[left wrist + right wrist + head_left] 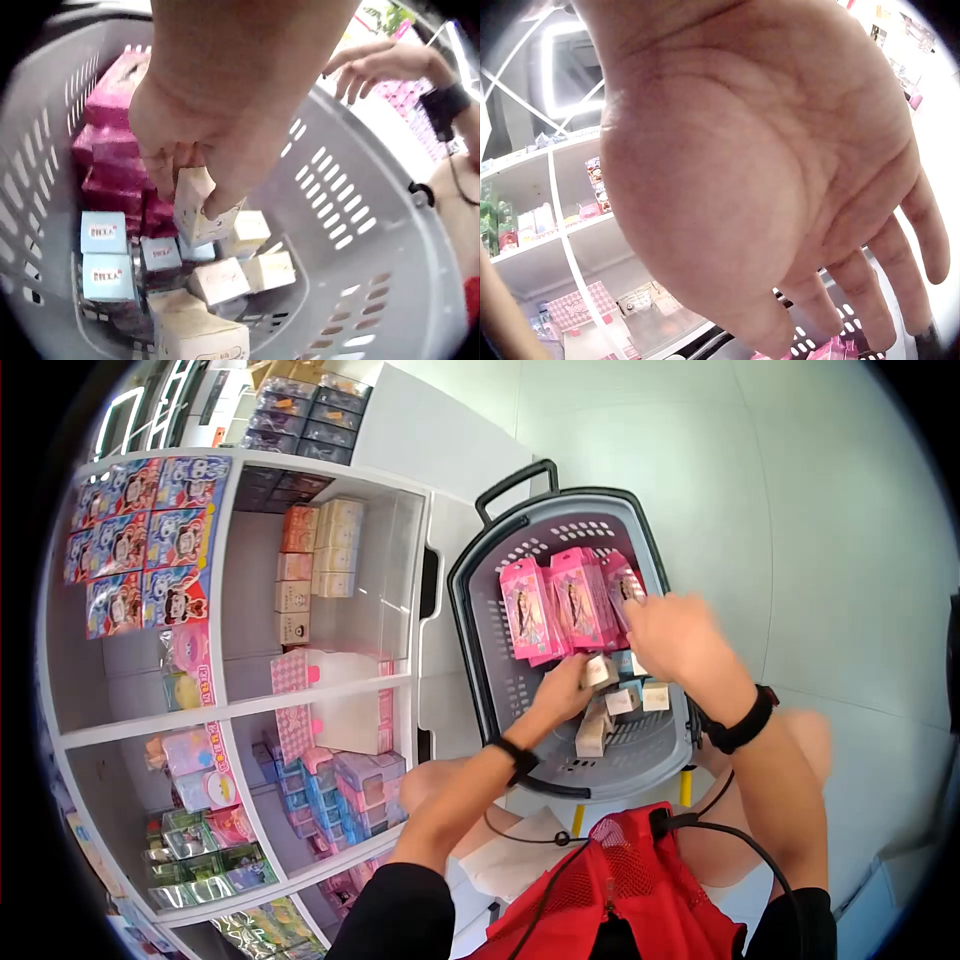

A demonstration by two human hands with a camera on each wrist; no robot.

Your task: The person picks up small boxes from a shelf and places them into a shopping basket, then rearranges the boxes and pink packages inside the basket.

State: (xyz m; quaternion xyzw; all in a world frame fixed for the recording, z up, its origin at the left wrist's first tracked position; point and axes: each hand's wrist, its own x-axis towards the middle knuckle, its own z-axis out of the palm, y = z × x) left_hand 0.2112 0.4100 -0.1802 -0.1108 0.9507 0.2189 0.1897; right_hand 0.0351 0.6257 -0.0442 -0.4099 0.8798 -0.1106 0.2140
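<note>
My left hand (566,688) reaches into the grey basket (367,180) and pinches a small cream box (196,206) between thumb and fingers. Pale blue boxes (104,232) and other cream boxes (592,732) lie around and below it. Pink boxes (582,600) stand in rows at the basket's far end. Over the basket's right side is my right hand (680,640), its fingers loosely extended in the right wrist view and nothing seen in them. In the head view it overlaps the edge of the rightmost pink box (622,582).
White shelving (225,710) stands left of the basket, holding colourful packages (120,545), small boxes (337,548) and a pink checked box (581,306). The basket's black handle (515,485) is raised at its far end. Dark stacked containers (305,420) sit at the upper left.
</note>
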